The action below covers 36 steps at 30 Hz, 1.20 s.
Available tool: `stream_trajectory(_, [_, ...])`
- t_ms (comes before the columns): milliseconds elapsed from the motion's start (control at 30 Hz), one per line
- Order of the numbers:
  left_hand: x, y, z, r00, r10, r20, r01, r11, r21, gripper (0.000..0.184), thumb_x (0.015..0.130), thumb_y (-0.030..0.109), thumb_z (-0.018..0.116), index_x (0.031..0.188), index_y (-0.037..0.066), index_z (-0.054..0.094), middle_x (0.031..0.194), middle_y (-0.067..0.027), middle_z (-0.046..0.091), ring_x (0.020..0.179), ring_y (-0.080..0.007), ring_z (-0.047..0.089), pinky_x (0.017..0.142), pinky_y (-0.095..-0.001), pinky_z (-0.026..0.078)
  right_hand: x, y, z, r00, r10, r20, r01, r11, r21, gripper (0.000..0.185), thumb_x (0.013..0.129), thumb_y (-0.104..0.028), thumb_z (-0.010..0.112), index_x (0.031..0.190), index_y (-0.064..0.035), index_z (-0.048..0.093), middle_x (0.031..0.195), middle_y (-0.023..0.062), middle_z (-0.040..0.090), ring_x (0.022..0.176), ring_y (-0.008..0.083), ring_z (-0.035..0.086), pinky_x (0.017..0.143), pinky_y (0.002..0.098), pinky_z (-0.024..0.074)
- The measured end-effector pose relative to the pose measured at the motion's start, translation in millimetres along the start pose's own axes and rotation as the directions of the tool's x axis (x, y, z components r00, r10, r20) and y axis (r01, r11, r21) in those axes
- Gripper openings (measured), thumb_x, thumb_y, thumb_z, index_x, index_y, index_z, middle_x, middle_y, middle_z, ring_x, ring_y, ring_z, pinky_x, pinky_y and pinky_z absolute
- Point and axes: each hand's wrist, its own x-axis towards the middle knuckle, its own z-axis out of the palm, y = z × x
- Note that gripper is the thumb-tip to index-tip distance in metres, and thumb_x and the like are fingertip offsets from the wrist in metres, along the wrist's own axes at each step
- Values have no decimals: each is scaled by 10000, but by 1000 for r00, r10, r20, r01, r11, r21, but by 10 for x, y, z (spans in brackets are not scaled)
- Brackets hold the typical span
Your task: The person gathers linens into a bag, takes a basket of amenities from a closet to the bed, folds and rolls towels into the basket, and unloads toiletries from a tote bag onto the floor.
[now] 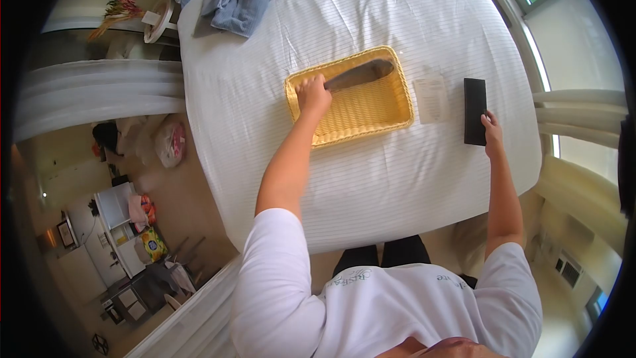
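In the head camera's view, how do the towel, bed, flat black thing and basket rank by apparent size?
Largest to smallest, as they look:
1. bed
2. basket
3. towel
4. flat black thing

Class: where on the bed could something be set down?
Bare sheet lies between the basket and the bed's near edge, and beyond the basket, right of the blue towel. Crowded: from the basket across the clear piece to the black object in the right hand.
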Motion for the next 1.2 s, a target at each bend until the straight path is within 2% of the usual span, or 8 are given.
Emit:
stream_trajectory(200, [-697,512,-500,989,67,-130,-123,861,-493,250,877,117,525,1115,43,514,996,-159,634,946,-302,609,782,-380,474,17,226,-416,995,24,-96,-18,998,68,432,902,-230,572,1280,-38,486,1212,71,562,1091,154,503,930,255,368])
stream_trajectory(367, [-509,1249,398,982,123,-145,-170,228,-959,369,880,83,510,1231,-8,445,1169,-173,563,1093,-251,536,917,-333,418,-222,249,-496,985,-44,-169,61,994,94,451,912,-259,562,1289,-26,480,1196,74,556,1097,142,483,938,242,349])
stream_trajectory(667, [-154,3020,869,956,-60,288,277,518,-809,531,875,250,554,1325,18,394,1270,-243,490,1175,-358,482,974,-389,386,-1303,504,-142,956,98,278,-93,995,-31,413,912,-183,571,1279,-17,482,1052,42,600,975,90,531,860,227,405])
stream_trajectory(900, [-1148,1830,-130,685,454,570,339,494,-801,465,875,293,599,1259,50,503,1108,-88,604,959,-161,580,771,-280,491,-1828,-55,218,888,-51,458,9,995,94,383,910,-170,575,1268,-55,505,1043,57,614,974,95,541,865,250,413])
stream_trajectory(1033, [-1690,1379,-582,927,336,164,14,407,-913,336,841,124,647,1150,22,563,977,-55,646,839,-117,597,712,-243,486,-1987,-215,538,891,-302,338,369,916,-155,452,884,-229,616,1295,-99,479,1179,113,565,1123,172,494,948,366,375])
stream_trajectory(1100, [-1975,1185,-800,963,266,-35,-136,373,-918,310,825,66,658,1119,11,578,962,-55,649,833,-106,598,715,-238,486,-2177,-331,750,955,-21,294,-9,995,103,692,835,-408,639,1392,-170,304,1374,153,371,1231,296,399,1001,460,324])
stream_trajectory(1167, [-2280,1019,-1121,974,221,-55,-133,357,-925,319,819,8,655,1125,-7,568,1005,-65,634,903,-110,591,788,-237,485,-2582,-724,928,724,345,598,-627,691,359,788,816,-491,627,1422,-214,206,1418,159,283,1247,345,372,1004,485,327])
stream_trajectory(1200, [-2427,910,-1143,964,214,-155,-223,345,-912,309,808,1,665,1106,10,582,1006,-63,643,903,-111,596,796,-244,485,-2914,-937,1098,643,199,740,-619,704,349,851,802,-571,591,1415,-164,162,1402,174,264,1214,372,399,988,488,368])
